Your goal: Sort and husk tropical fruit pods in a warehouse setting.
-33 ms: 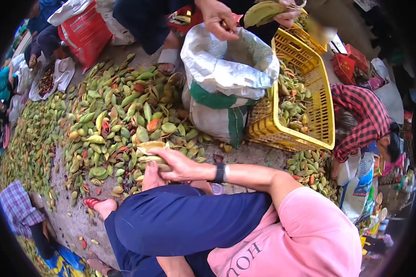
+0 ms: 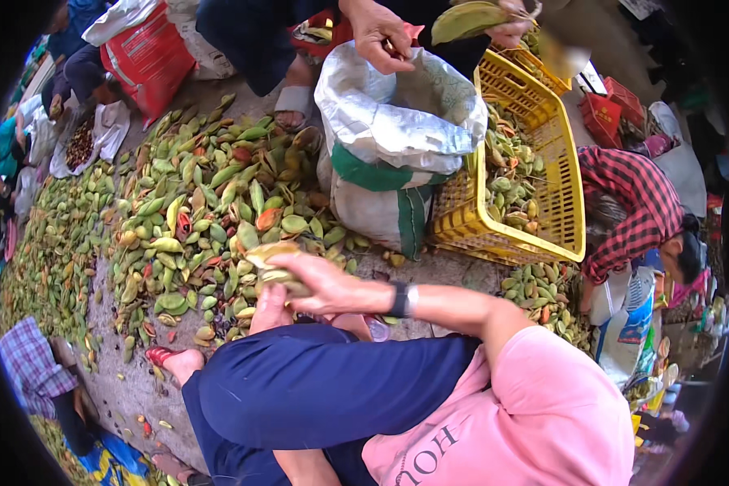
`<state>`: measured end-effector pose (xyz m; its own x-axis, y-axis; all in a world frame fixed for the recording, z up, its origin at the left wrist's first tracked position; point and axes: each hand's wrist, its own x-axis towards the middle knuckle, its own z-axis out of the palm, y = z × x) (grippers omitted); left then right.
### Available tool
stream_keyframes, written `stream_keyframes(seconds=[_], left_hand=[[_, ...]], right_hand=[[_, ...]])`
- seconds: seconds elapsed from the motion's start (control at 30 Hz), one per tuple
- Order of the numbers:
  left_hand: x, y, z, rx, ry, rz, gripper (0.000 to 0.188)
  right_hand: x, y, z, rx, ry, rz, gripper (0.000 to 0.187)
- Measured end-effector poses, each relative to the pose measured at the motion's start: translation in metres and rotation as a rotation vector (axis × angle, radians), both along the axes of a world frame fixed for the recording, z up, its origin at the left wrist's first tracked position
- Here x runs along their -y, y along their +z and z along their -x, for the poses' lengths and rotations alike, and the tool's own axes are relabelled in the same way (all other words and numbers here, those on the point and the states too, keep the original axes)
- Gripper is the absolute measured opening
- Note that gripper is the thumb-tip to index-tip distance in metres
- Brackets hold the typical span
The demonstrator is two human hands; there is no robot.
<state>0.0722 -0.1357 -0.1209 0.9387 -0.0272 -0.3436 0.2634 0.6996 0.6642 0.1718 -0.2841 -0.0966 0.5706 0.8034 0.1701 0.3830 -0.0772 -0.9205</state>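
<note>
My right hand (image 2: 326,285), with a dark watch on its wrist, reaches left over my blue-trousered knee (image 2: 316,389) and grips a green-yellow pod fruit (image 2: 266,256). Just beneath it, my left hand (image 2: 269,311) comes up from behind the knee and holds the same fruit from below. Both hands hover at the near edge of a big heap of green, yellow and reddish pod fruits (image 2: 211,211) spread over the ground.
A white-and-green sack (image 2: 389,154) stands open beyond my hands, beside a yellow plastic crate (image 2: 543,162) with fruits in it. Another person's hands (image 2: 377,32) work above the sack. A person in a red checked shirt (image 2: 632,211) bends at the right. A red bag (image 2: 150,57) sits far left.
</note>
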Motion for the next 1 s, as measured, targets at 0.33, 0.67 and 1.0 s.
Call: stream_keyframes(seconds=[0.33, 0.67, 1.0], left_hand=[[-0.035, -0.044, 0.015, -0.035, 0.03, 0.106, 0.057], [-0.03, -0.062, 0.044, -0.284, 0.202, 0.118, 0.044], [-0.022, -0.074, 0.052, -0.314, 0.084, 0.013, 0.047]], right_hand=[[0.287, 0.128, -0.14, 1.173, -0.909, 0.949, 0.059], [0.055, -0.055, -0.032, 0.433, -0.129, 0.399, 0.024], [-0.022, -0.151, -0.033, 0.092, -0.414, 0.33, 0.037]])
